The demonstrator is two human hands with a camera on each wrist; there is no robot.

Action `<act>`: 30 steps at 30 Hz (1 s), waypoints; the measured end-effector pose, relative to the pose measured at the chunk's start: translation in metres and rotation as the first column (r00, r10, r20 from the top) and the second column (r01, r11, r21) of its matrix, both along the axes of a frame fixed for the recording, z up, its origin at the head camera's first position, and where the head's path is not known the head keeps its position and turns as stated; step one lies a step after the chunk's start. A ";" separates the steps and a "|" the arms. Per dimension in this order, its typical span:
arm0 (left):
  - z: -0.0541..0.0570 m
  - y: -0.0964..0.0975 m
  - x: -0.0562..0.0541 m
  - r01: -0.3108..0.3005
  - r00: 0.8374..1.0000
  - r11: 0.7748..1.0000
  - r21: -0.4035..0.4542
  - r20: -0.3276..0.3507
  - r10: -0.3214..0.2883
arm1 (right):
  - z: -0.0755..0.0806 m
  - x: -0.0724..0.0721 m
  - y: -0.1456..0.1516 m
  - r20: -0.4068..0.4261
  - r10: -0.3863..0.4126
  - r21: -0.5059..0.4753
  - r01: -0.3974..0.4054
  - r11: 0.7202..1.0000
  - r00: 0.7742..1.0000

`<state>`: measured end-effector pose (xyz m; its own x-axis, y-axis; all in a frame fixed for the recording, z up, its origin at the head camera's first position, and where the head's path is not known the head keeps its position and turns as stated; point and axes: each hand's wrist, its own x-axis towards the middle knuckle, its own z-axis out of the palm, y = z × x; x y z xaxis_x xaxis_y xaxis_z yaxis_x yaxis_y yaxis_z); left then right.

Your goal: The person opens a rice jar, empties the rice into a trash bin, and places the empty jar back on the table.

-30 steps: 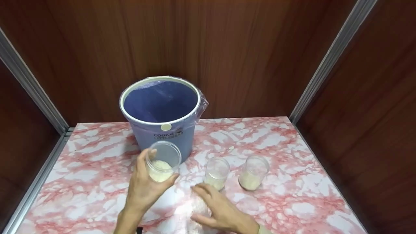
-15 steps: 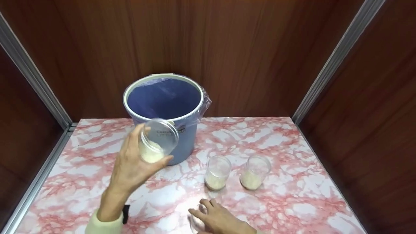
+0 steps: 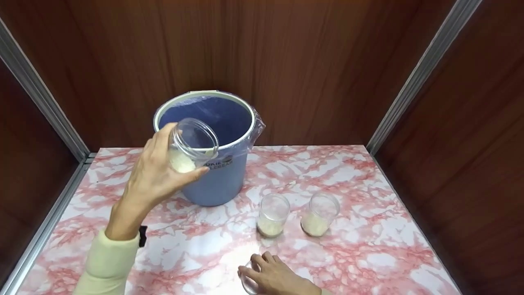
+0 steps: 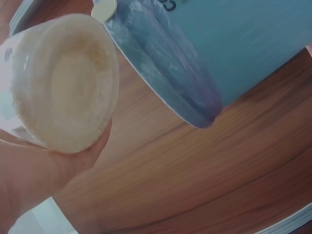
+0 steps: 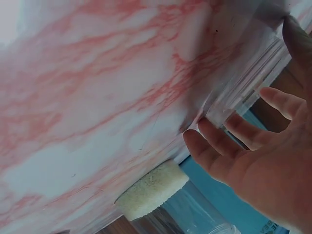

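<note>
My left hand [image 3: 153, 168] grips a clear plastic jar [image 3: 194, 141] with white rice-like grains low inside. The jar is tilted, its mouth over the front rim of a blue bin [image 3: 217, 184]. In the left wrist view, the jar's round base [image 4: 73, 87] faces the camera, and the bin's plastic liner [image 4: 170, 63] shows beside it. Near the table's front, my right hand [image 3: 278, 278] holds a clear round plastic container [image 3: 249, 282], mostly hidden by the hand. In the right wrist view, thumb and fingers [image 5: 219, 141] lie around its ridged clear wall [image 5: 263, 68].
Two more clear jars, a left one [image 3: 273, 215] and a right one [image 3: 320, 215], stand on the marbled table [image 3: 352, 262] with pale grains at the bottom. Brown wood-look panels [image 3: 307, 73] rise behind and at both sides, with metal corner strips.
My left hand has lifted the jar up and leftward from in front of the bin to its rim, tilting it more. My right hand has moved down onto the clear container near the front.
</note>
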<state>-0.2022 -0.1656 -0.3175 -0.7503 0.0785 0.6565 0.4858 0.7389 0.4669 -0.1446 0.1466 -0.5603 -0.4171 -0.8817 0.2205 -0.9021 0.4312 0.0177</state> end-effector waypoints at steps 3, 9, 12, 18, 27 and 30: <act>0.007 -0.003 -0.007 0.006 1.000 1.000 -0.018 0.022 -0.006 | 0.000 0.000 0.000 -0.004 0.017 -0.037 -0.017 0.999 1.000; 0.020 -0.008 -0.017 -0.012 0.998 0.994 -0.109 0.053 0.018 | 0.000 0.001 0.000 -0.056 0.025 -0.058 -0.028 0.998 0.998; 0.026 -0.011 -0.023 -0.027 0.996 0.986 -0.163 0.076 0.039 | 0.001 0.001 0.000 -0.056 0.018 -0.033 -0.020 0.999 0.998; 0.034 -0.016 -0.034 -0.095 0.989 0.947 -0.307 0.082 0.126 | 0.001 0.001 0.003 -0.102 -0.005 0.015 0.007 1.000 0.995; 0.042 -0.016 -0.040 -0.120 0.978 0.903 -0.412 0.107 0.179 | 0.000 -0.001 0.006 -0.158 0.008 0.006 -0.007 1.000 0.987; 0.043 -0.014 -0.043 -0.111 0.974 0.886 -0.450 0.129 0.187 | 0.003 -0.002 0.009 -0.146 0.001 -0.012 -0.003 1.000 0.989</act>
